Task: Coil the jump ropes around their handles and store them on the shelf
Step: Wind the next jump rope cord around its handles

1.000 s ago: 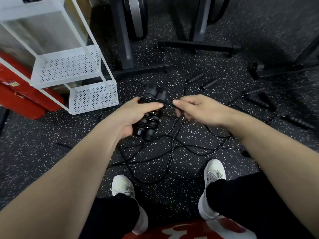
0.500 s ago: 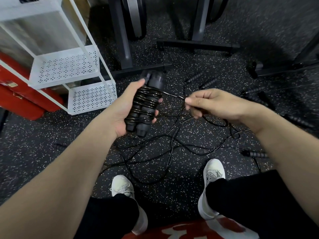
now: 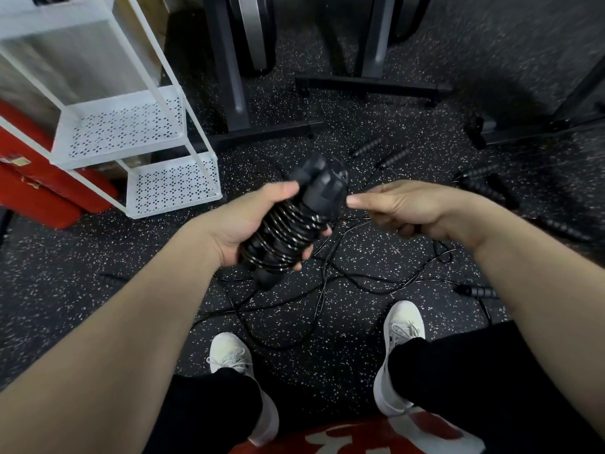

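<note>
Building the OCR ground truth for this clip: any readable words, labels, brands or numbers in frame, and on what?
No text can be read in this frame.
Red surface at the bottom edge: large white shapes, cropped; cannot tell if they are letters or a logo.
Red case at left: small gold tag, too small and blurred to read.
Coiled jump rope in the left hand: no visible marking, top end blurred.
White shelf: no label, only perforations.

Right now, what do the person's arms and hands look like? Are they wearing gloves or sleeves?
No gloves and no sleeves show. The left hand and right hand are bare, and both forearms are bare as far as the picture's edges. No watch, ring or band shows on either wrist. Lower down are black trousers and white lace-up shoes.
</note>
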### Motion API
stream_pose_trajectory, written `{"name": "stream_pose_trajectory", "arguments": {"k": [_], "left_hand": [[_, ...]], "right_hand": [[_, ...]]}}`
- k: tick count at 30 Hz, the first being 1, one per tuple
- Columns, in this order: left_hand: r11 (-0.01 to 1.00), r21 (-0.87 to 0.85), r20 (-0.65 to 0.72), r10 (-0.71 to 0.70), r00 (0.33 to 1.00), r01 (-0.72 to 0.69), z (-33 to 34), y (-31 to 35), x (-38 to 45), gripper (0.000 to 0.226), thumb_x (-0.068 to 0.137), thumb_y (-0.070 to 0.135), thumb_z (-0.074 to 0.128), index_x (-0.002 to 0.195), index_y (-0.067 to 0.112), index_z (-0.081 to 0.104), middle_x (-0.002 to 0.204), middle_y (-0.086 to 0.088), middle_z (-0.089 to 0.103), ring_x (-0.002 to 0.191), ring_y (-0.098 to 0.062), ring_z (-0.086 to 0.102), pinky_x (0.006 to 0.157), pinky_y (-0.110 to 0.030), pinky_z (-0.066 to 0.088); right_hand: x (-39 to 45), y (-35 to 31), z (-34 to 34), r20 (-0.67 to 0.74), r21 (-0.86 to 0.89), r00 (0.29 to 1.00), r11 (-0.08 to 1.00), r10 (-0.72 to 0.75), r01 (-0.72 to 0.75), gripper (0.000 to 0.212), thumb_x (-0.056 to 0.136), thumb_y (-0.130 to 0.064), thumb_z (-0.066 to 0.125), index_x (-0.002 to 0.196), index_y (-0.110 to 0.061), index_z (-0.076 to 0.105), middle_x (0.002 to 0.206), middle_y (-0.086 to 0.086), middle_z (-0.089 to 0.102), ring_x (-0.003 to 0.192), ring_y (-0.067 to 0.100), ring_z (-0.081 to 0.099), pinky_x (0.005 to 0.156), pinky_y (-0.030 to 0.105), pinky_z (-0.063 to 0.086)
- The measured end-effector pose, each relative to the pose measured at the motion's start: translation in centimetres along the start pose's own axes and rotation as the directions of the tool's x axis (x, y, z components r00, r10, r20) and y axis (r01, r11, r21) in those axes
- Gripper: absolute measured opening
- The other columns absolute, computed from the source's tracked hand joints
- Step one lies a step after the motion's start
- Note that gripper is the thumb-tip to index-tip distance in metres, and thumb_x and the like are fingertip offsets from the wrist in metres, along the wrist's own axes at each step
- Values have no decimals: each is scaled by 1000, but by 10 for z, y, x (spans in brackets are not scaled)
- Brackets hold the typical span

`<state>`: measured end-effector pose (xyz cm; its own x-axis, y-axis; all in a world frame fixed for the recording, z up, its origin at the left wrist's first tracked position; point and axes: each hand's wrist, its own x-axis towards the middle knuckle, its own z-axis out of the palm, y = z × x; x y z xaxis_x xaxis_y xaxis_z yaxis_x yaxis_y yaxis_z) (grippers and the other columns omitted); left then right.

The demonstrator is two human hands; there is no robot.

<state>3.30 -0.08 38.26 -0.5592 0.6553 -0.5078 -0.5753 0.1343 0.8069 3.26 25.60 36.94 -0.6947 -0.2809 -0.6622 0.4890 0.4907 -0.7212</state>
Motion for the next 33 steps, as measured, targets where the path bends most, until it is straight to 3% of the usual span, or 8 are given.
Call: {"name": "stream_pose_trajectory", "arguments": {"k": [4,8,13,16,19,26,30,33], "left_hand": [[980,160,83,-137,987,123,-3,-6,5,54,80,33,70,130,17,56,104,-17,75,82,-28,73,70,-39,62],[879,452,29,-185,982,152,-2,-7,9,69,74,40,77,138,34,52,117,-10,73,99,-31,75,85,-45,62],[639,762,-21,-140,990,106,6,-9,14,90,71,63,76,151,44,39,132,23,65,123,3,58,116,-36,40],[603,792,-34,-111,993,94,5,-17,21,56,73,61,76,125,55,55,119,19,72,114,-13,68,106,-49,50],[589,801,-75,-78,994,106,8,-21,24,49,68,64,74,112,47,63,109,10,76,106,-32,70,99,-56,53],[516,822,-296,27,955,240,13,-27,31,37,84,60,70,105,31,63,95,10,73,87,-15,70,84,-39,58],[423,832,-421,63,905,358,12,-26,31,46,92,65,58,111,23,52,94,7,64,78,-10,64,68,-32,54],[475,779,-507,94,857,409,9,-26,31,45,94,59,57,116,21,46,92,6,62,78,-13,63,66,-34,52]], "right_hand": [[5,-3,2,12,78,1000,997,-27,26,48,43,-49,85,65,-24,50,56,-8,42,49,9,28,44,21,19],[8,-4,9,-19,-14,999,999,-49,49,43,46,-40,92,61,-23,55,53,-10,47,46,7,32,41,20,21],[10,-8,19,-162,-131,979,986,-120,99,31,71,-33,89,69,-22,60,51,-13,49,57,8,40,59,29,29],[15,-9,28,-203,-169,965,977,-164,130,34,65,-35,93,65,-21,62,51,-10,47,54,8,39,56,27,31],[18,-12,37,-206,-249,952,953,-225,172,37,69,-33,92,60,-19,59,48,-12,47,45,5,37,44,21,30],[24,-16,55,-285,-445,884,868,-371,221,34,81,-37,81,61,-22,58,51,-10,56,45,5,43,48,26,33],[17,-20,61,-131,-553,901,785,-415,281,26,97,-47,62,82,-26,61,56,-4,65,42,2,48,49,25,39],[17,-20,63,-111,-581,897,760,-428,291,20,102,-43,55,91,-26,59,56,-4,67,41,2,51,50,26,41]]}}
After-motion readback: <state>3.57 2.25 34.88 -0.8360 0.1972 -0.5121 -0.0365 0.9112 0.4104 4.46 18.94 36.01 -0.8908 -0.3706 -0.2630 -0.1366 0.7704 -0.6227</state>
